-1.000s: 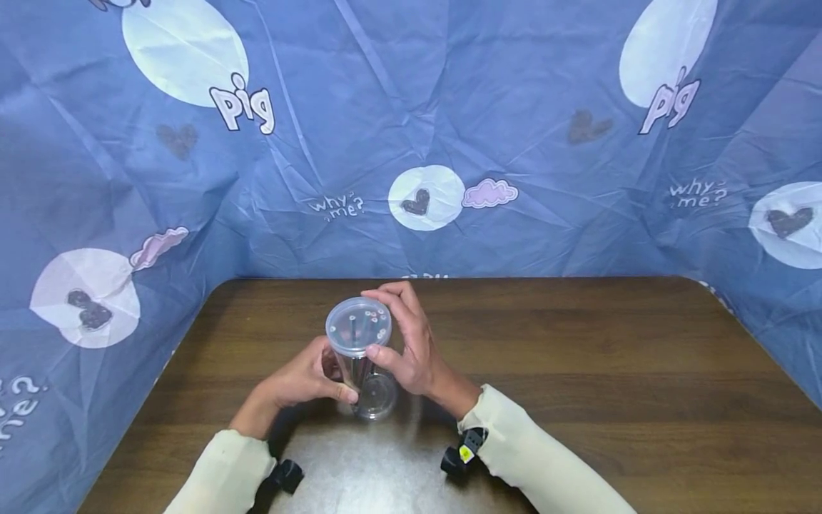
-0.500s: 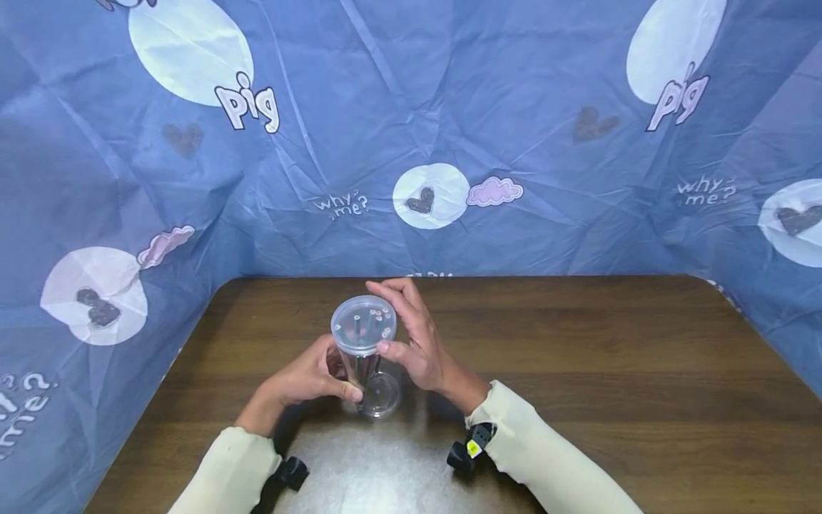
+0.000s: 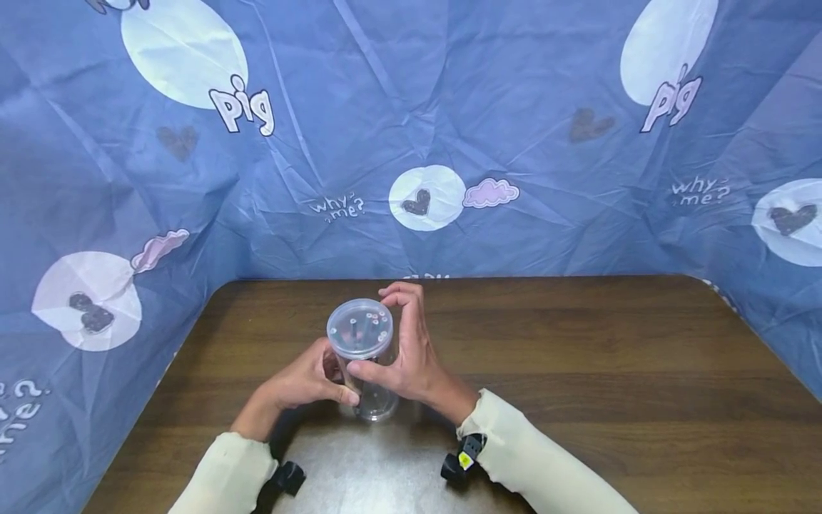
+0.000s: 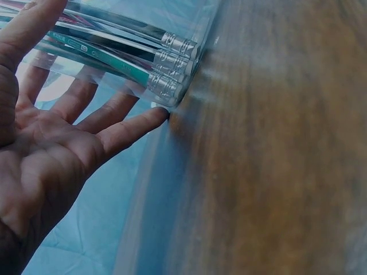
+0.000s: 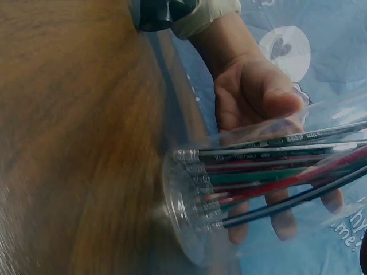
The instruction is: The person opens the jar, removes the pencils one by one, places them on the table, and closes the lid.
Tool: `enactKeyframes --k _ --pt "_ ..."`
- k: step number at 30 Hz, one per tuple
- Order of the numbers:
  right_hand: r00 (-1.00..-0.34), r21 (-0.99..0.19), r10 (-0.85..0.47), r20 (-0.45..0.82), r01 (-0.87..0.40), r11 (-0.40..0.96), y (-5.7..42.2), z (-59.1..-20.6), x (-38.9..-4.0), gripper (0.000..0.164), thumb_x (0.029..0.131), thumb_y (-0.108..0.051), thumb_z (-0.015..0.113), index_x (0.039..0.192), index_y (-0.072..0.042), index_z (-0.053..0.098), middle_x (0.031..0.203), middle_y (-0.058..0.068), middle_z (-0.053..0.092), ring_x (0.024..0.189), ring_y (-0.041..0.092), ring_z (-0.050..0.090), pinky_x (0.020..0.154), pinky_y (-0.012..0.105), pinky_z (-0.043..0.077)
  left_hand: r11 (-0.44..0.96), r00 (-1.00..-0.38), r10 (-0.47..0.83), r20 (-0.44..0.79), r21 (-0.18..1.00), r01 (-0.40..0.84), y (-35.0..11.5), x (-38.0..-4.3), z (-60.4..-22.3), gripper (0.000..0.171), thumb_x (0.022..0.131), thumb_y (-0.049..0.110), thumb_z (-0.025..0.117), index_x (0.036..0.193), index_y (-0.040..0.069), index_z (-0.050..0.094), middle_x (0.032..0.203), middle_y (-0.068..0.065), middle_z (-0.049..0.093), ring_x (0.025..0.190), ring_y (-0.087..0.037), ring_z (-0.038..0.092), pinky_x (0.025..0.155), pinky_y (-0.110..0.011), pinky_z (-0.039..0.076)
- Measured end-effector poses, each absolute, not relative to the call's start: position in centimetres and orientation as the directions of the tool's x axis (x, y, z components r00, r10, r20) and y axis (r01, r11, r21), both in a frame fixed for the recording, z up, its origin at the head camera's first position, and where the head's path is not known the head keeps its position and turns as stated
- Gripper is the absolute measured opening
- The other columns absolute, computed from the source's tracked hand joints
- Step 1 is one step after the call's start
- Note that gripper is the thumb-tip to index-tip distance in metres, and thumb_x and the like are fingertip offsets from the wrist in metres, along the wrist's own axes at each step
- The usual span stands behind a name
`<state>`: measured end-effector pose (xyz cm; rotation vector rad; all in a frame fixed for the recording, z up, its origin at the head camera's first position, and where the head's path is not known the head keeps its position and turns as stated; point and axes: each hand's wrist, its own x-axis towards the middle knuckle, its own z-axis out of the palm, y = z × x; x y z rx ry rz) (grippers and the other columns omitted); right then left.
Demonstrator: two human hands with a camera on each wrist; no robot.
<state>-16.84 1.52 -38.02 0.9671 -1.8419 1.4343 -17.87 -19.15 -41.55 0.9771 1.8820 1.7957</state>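
A clear plastic jar (image 3: 375, 403) stands upright on the table, its round translucent lid (image 3: 359, 325) on top. Inside are several pencils (image 5: 287, 172) in black, green, red and silver, their metal-banded ends at the jar's base. My left hand (image 3: 302, 378) grips the jar's left side, thumb in front and fingers behind, as the left wrist view shows with the palm (image 4: 51, 154) beside it. My right hand (image 3: 414, 353) is curved around the lid's right side. Its thumb lies across the front just below the rim, and its fingers bend behind.
The jar stands on a brown wood-grain table (image 3: 578, 371). A blue printed cloth (image 3: 526, 143) hangs behind the table and at both sides. Each wrist wears a black camera, such as the right camera (image 3: 456, 464), at the pale sleeve cuff.
My right hand has turned around the lid: its thumb has moved left and down across the front, while its fingers have shifted right and bent more. My left hand keeps its hold on the jar.
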Motion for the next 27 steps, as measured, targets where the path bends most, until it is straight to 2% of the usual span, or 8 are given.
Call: enactKeyframes --k 4,12,20,27 --pt "-0.542 -0.522 -0.159 0.825 -0.839 0.154 1.45 -38.14 -16.82 0.074 0.079 -0.06 0.07 0.116 -0.002 0.043 0.126 0.017 0.041 0.12 0.031 0.043 0.106 0.046 0.036 -0.049 -0.697 0.69 0.196 0.973 0.226 -19.13 -17.76 -41.49 0.081 0.07 -0.006 0.085 0.138 -0.009 0.041 0.124 -0.006 0.064 0.108 -0.019 0.063 0.092 -0.034 0.054" --pt "-0.512 -0.491 -0.153 0.845 -0.857 0.155 1.44 -37.97 -16.99 0.073 0.082 -0.062 0.064 0.118 0.0 0.047 0.122 0.019 0.045 0.117 0.031 0.044 0.103 0.047 0.038 -0.044 -0.706 0.685 0.179 0.978 0.205 -19.18 -17.62 -41.28 0.082 0.069 -0.005 0.086 0.138 -0.006 0.042 0.125 -0.006 0.064 0.109 -0.019 0.062 0.092 -0.034 0.054" --pt "-0.542 -0.53 -0.166 0.824 -0.84 0.113 1.48 -38.08 -16.94 0.067 0.078 -0.051 0.064 0.123 -0.002 0.054 0.121 0.015 0.044 0.116 0.029 0.043 0.102 0.047 0.036 -0.023 -0.718 0.673 0.179 0.975 0.222 -19.36 -17.63 -41.45 0.078 0.069 -0.006 0.086 0.135 -0.006 0.044 0.119 -0.007 0.065 0.102 -0.019 0.063 0.086 -0.033 0.056" --pt "-0.546 -0.534 -0.158 0.823 -0.838 0.114 1.61 -38.11 -16.96 0.071 0.082 -0.059 0.059 0.124 -0.002 0.057 0.121 0.016 0.043 0.115 0.03 0.042 0.102 0.046 0.036 -0.034 -0.716 0.674 0.179 0.977 0.212 -19.28 -17.76 -41.55 0.08 0.069 -0.005 0.086 0.136 -0.006 0.043 0.121 -0.008 0.063 0.104 -0.02 0.062 0.088 -0.035 0.055"
